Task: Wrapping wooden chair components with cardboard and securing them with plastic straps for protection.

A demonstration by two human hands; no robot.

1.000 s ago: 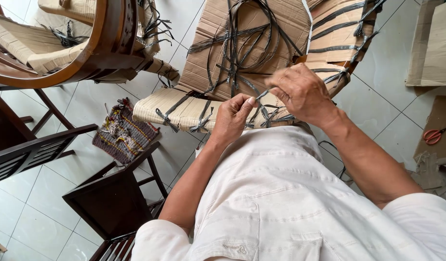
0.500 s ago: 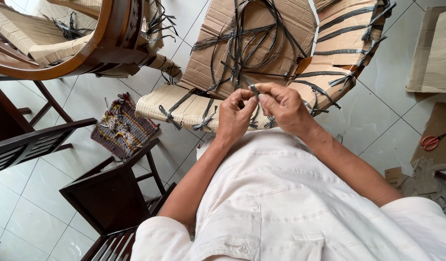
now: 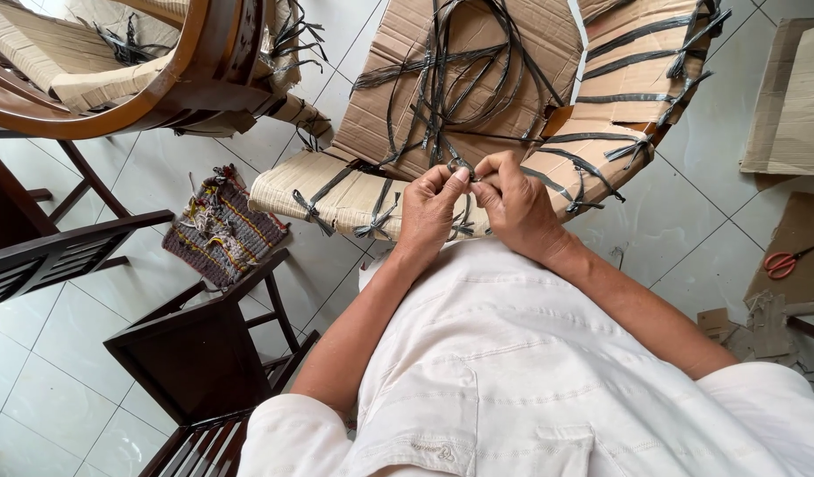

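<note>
Right below, the left hand [image 3: 429, 208] and right hand [image 3: 513, 205] are drawn together, fingertips pinched tight on a thin black plastic strap [image 3: 467, 174] at the near edge of the cardboard-wrapped curved furniture piece [image 3: 548, 53]. Several straps already sit knotted along that wrapped rim, so the binding looks well advanced; this knot seems unfinished. Beyond the hands, a loose tangle of black strapping [image 3: 464, 66] lies on the cardboard, apparently yet to be used. Off right, red-handled scissors [image 3: 785, 261] rest on flat cardboard scraps.
</note>
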